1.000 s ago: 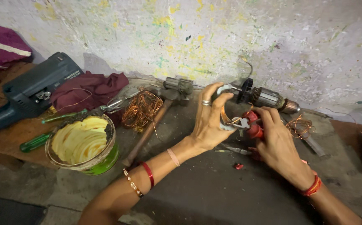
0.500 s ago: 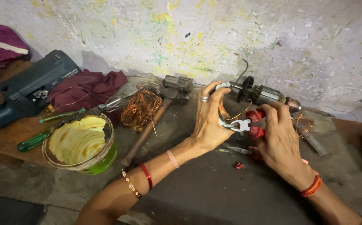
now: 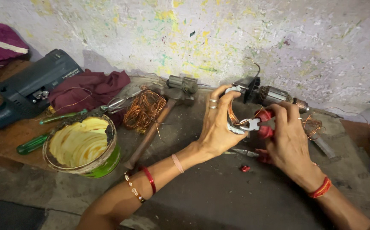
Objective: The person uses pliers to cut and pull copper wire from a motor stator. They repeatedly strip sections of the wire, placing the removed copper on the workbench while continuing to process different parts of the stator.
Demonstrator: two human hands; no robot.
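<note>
My left hand [image 3: 216, 125] curls around a small metal part wound with copper wire [image 3: 232, 116], two rings on its fingers. My right hand [image 3: 288, 140] grips red-handled pliers [image 3: 259, 124], whose metal jaws bite at the copper wire beside my left thumb. Just behind both hands, a motor armature [image 3: 270, 95] with a black fan disc lies against the wall. A loose curl of copper wire [image 3: 313, 127] rests to the right of my right hand.
A tangle of copper wire [image 3: 143, 110] and a hammer [image 3: 155, 127] lie left of my hands. A tin of yellow paste [image 3: 84, 145], green-handled screwdrivers [image 3: 33, 144], a maroon cloth [image 3: 87, 89] and a dark power tool [image 3: 27, 91] sit further left. Another red-handled tool [image 3: 253, 154] lies under my right hand.
Both hands shifted slightly; the pliers' jaws have moved in closer to the copper winding held by my left hand. Nothing else moved.
</note>
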